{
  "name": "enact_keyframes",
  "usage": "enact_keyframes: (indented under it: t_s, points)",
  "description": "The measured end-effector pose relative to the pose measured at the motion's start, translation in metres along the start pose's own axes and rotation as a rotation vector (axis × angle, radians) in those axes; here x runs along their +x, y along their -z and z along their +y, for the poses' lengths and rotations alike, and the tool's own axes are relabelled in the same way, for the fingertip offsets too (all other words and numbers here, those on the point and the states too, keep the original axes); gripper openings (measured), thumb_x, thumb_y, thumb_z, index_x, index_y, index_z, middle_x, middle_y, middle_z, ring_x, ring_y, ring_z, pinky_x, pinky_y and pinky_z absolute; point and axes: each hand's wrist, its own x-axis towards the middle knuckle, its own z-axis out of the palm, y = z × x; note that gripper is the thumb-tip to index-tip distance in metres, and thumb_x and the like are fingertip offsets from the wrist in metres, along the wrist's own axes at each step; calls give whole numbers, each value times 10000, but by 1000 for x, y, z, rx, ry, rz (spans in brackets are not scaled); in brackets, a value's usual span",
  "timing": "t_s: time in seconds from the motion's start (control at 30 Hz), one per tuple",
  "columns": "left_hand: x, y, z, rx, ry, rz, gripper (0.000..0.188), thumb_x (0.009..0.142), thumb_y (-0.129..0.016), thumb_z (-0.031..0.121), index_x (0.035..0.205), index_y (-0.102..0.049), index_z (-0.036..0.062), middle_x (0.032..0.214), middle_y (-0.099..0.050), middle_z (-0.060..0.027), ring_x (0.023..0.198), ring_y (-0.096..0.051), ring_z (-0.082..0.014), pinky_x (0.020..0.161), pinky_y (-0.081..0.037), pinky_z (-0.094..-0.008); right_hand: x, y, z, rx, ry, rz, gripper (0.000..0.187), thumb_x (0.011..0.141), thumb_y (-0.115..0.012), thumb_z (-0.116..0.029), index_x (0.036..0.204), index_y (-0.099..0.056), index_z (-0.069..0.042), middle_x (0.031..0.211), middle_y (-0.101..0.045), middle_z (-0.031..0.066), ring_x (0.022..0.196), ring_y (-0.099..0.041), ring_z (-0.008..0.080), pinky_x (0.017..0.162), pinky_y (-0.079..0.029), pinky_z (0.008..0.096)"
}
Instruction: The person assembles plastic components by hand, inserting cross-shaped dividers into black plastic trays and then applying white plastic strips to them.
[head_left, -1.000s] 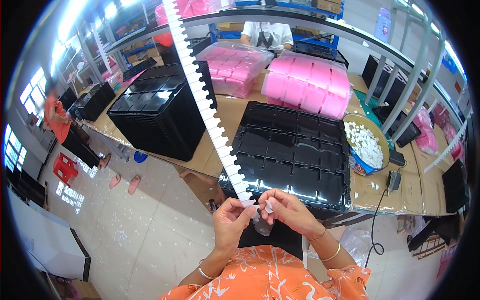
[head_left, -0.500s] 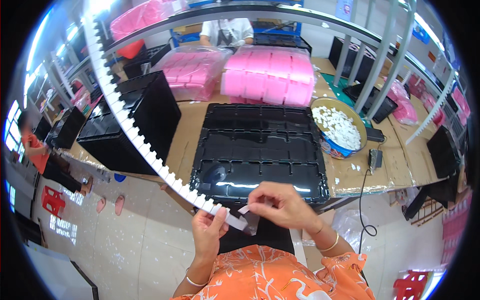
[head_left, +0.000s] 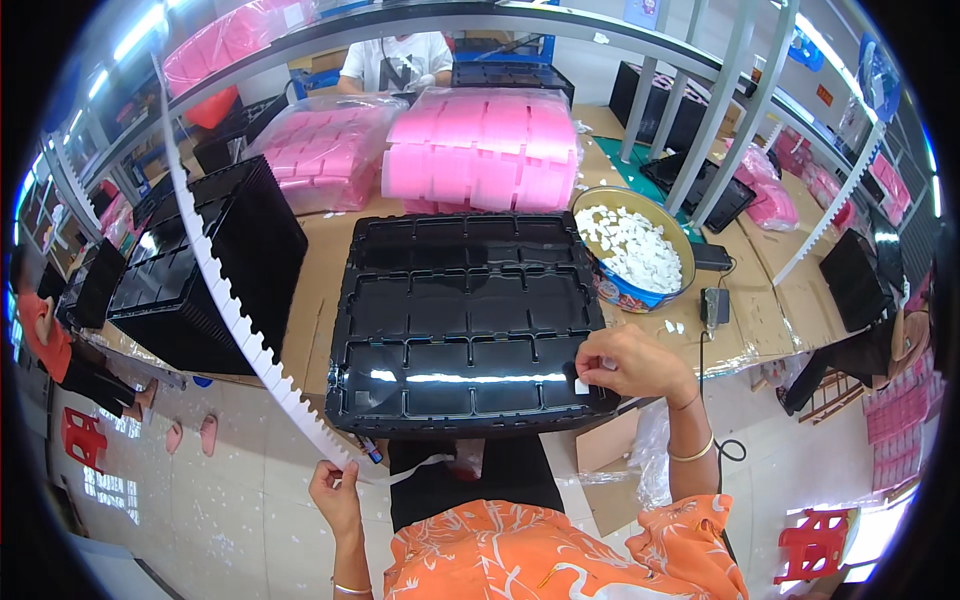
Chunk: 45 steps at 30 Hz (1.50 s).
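Observation:
My left hand point(head_left: 337, 497) pinches the lower end of a long white strip point(head_left: 255, 350) with notched tabs along one edge. The strip hangs in a curve from the upper left, and a thin pale tail trails from it toward my lap. My right hand point(head_left: 640, 362) is over the right front corner of a black plastic tray point(head_left: 455, 305) with several moulded compartments. Between its fingertips is a small white sticker point(head_left: 582, 387), at the tray's surface; whether it is stuck down I cannot tell.
A tin point(head_left: 655, 295) of white scraps stands right of the tray, beside a black power adapter point(head_left: 714, 306). Stacked black trays point(head_left: 215, 270) stand at left. Bagged pink sheets point(head_left: 480, 150) lie behind. Grey posts point(head_left: 705, 140) rise at back right. Another person point(head_left: 400, 65) is across the table.
My right hand has moved from beside my left hand to the tray's right front corner with the sticker. My left hand has shifted left and down, the strip still in it.

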Motion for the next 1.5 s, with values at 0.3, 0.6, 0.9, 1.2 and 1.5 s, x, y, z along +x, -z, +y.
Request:
enact_keyframes:
  t_s: [0.3,0.6,0.9,1.2,1.5]
  points:
    - [-7,-12,38,-171,119,-39,135,850,-725,-7,871,-601,41,805,-638,-4,696,-549,-56,625,-416,-198,1,-6,-1,29,-95,94,92,756,-697,-65,800,-643,-5,749,-644,110,670,-622,274,628,-492,347]
    - [-30,-27,97,-445,164,-198,183,853,-734,6,1008,-637,7,819,-648,-32,607,-554,-72,503,-409,-188,-23,-17,-46,116,63,153,61,841,-667,-72,868,-624,-38,796,-602,98,728,-613,299,645,-481,367]
    - [-51,-53,133,-553,240,-418,203,851,-730,-7,1016,-614,14,821,-660,-48,561,-578,-74,467,-424,-175,-7,-132,-98,1271,-43,-92,145,1044,-468,-137,1127,-523,-32,901,-548,9,720,-448,50,652,-406,202]
    - [-55,-57,138,-580,179,-473,153,887,-722,51,975,-599,28,804,-662,-36,571,-563,-56,467,-398,-173,15,-143,-103,1046,-6,99,204,973,-638,-197,1068,-592,-22,949,-584,0,801,-509,49,677,-421,200]
    - [-27,-54,151,-607,128,-401,115,931,-673,82,1004,-610,19,795,-630,-17,596,-529,-47,481,-363,-177,38,-102,-120,592,139,251,117,891,-710,-127,937,-655,-34,787,-601,16,630,-521,74,523,-401,236]
